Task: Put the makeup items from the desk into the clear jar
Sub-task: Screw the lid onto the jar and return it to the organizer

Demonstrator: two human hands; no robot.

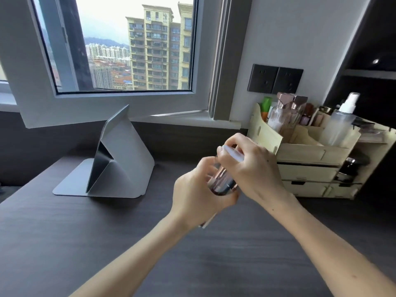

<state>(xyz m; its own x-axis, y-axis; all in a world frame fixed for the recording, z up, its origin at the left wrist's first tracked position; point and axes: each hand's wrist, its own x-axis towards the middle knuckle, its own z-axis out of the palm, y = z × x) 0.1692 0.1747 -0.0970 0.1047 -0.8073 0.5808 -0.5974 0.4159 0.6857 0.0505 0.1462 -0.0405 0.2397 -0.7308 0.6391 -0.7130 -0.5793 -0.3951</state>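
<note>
Right now, two bare arms reach out over a big dark desk (85,243). Under both hands the desk top is wide and brown-grey.

Far past the hands, up and to the left, a window (120,46) shows tall buildings outside. To the left of the left hand, a grey tablet (120,155) stands tilted on its folded cover, well apart from the hands.

Just behind the right hand sits a pale wooden box (310,163) with little drawers. Bottles stand in its top part. One is a cloudy spray bottle (340,123) with a white top. Two are see-through bottles (285,116) with pink caps. A green thing pokes up at the back, but it is too small to name. On the wall above the box are two dark plugs (275,79).

Both hands are close together in the middle, above the desk. The left hand (195,194) wraps around the bottom of the clear jar (222,181) and holds it tight. The jar leans a bit, and pinkish things show through its side. They are too blurry to name. The right hand (250,168) is closed over the top of the jar. Its fingers pinch a white lid (233,154) there. A thin pale stick pokes out under the left hand.
</note>
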